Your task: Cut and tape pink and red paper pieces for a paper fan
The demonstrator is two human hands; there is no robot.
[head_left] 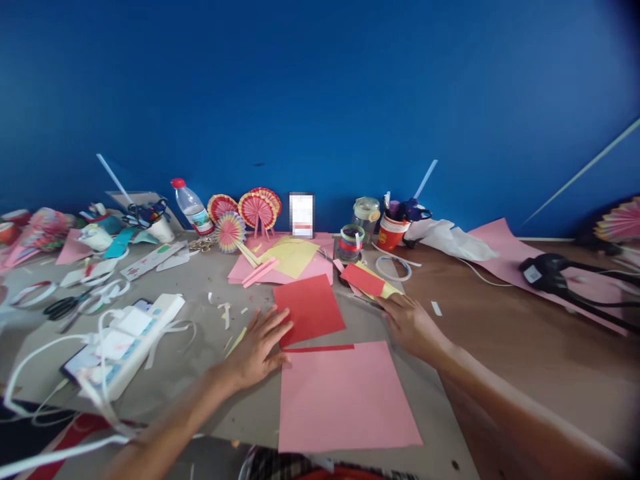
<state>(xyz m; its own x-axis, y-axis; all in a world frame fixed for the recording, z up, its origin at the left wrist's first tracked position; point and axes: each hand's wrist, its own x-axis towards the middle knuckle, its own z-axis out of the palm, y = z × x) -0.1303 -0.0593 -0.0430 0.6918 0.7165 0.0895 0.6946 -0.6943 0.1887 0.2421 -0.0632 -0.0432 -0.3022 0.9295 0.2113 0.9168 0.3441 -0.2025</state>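
Note:
My left hand (263, 343) lies flat with its fingers spread, fingertips on the left edge of a red paper sheet (310, 310). Its thumb touches the top left corner of a larger pink paper sheet (345, 400). Along the pink sheet's top edge runs a narrow red strip (320, 349). Over to the right, my right hand (413, 327) has its fingers closed at the near end of a yellow paper strip (393, 291). On that strip rests a red paper strip (363, 279). The right thumb is mostly hidden.
Behind the sheets stand folded paper fans (259, 210), a bottle (195, 210), a jar of tape rolls (351, 243) and a red cup of tools (393, 230). Stacked pink and yellow paper (293, 257) lies ahead. A power strip (145, 350) with cables and scissors (65, 307) occupy the left.

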